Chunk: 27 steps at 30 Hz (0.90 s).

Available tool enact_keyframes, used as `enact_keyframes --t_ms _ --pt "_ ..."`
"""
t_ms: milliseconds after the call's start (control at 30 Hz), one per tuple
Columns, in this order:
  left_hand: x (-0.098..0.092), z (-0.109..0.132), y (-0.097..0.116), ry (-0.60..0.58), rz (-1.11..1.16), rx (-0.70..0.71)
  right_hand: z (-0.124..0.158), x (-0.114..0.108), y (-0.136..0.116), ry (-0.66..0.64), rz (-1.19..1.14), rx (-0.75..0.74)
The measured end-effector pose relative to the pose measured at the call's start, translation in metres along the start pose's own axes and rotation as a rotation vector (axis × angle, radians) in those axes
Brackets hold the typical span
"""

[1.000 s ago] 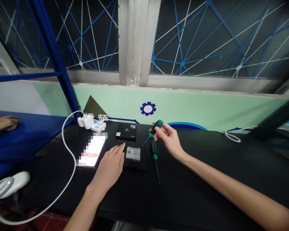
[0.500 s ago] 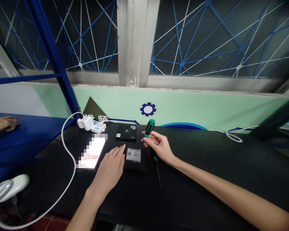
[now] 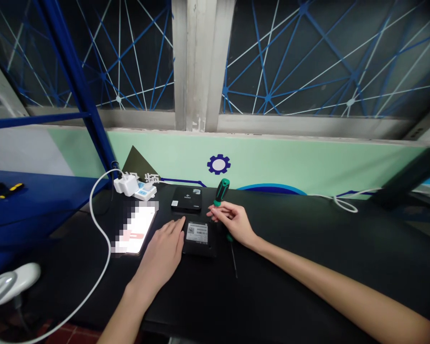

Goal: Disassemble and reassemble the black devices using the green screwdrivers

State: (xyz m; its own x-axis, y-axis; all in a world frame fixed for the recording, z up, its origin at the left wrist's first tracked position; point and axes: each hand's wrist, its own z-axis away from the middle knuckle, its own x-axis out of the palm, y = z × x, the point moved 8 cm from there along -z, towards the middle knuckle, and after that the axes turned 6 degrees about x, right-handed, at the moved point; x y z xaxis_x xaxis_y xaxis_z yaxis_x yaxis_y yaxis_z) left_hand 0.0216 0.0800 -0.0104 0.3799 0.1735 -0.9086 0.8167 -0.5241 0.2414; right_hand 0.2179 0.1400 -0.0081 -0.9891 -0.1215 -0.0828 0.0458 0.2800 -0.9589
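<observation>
the right hand (image 3: 234, 220) is pinched around the screwdriver (image 3: 221, 192), low on the handle; just below and left of that grip lies the labelled black box (image 3: 198, 234), far right corner nearest. the tip is hidden, so its seating cannot be told. best press straight down, turning gently, with the left hand (image 3: 165, 242), unclenched and flat at the box's left edge, bracing it against twist

A wide black table (image 3: 308, 215), on it a square black device with white label (image 3: 198, 233), behind this a flat black box (image 3: 186, 200), to the left a rectangular phone with bright screen (image 3: 139, 234) and a white power strip (image 3: 145, 191), to the right a partly hidden green screwdriver with dark shaft (image 3: 234, 258).
</observation>
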Motion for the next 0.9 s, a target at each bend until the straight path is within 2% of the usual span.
enact_keyframes --t_ms 367,900 --pt "-0.001 -0.002 0.002 -0.032 -0.034 0.003 0.005 0.000 -0.009 0.019 0.121 -0.140" --pt "0.001 -0.002 0.003 -0.044 -0.064 -0.002 0.009 0.000 -0.016 0.043 0.222 -0.207"
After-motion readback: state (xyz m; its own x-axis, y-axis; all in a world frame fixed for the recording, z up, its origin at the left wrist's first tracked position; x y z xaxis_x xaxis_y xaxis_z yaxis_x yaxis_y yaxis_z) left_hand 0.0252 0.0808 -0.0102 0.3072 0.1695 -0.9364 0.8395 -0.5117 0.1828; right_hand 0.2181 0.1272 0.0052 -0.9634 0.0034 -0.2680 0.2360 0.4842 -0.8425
